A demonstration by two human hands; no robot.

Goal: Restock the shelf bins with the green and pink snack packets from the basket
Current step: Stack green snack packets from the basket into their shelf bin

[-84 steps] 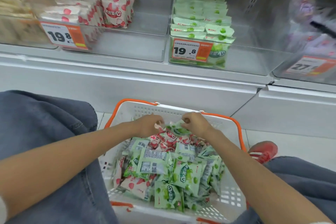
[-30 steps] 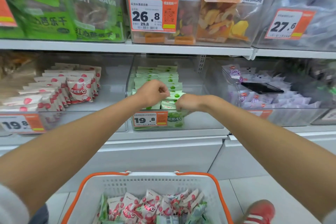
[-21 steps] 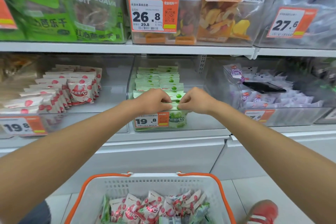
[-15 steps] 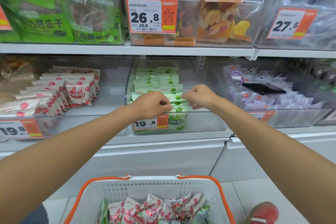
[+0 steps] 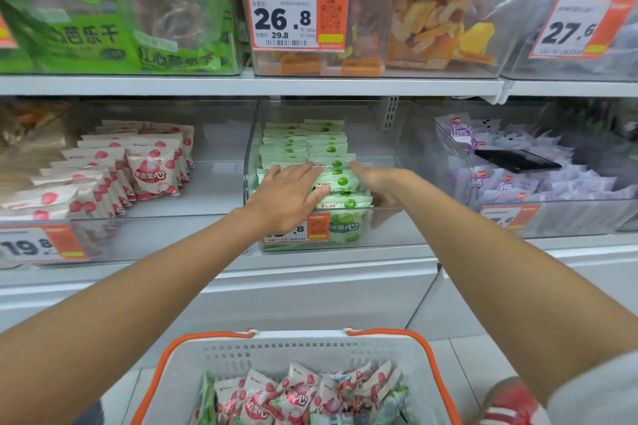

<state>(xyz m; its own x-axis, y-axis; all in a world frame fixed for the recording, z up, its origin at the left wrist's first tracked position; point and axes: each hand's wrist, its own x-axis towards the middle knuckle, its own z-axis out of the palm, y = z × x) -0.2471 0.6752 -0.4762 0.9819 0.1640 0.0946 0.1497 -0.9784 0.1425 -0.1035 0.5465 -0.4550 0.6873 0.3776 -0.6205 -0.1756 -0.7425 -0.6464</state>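
Left forearm (image 5: 138,304) and right forearm (image 5: 500,252) bare, pale grey-white sleeve (image 5: 593,390) edge on the right arm, red shoe (image 5: 507,402) with white stripes, small patch of blue denim (image 5: 90,417) at lower left

A shop, this was: clear shelf bins (image 5: 390,228) of snacks wore orange price tags (image 5: 286,12), a shopping basket (image 5: 300,343) below.

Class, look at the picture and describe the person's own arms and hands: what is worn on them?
Both forearms are bare. The left hand and right hand show no gloves, rings or watch. A pale grey sleeve shows on the right arm near the picture's lower right corner; no left sleeve is in view.
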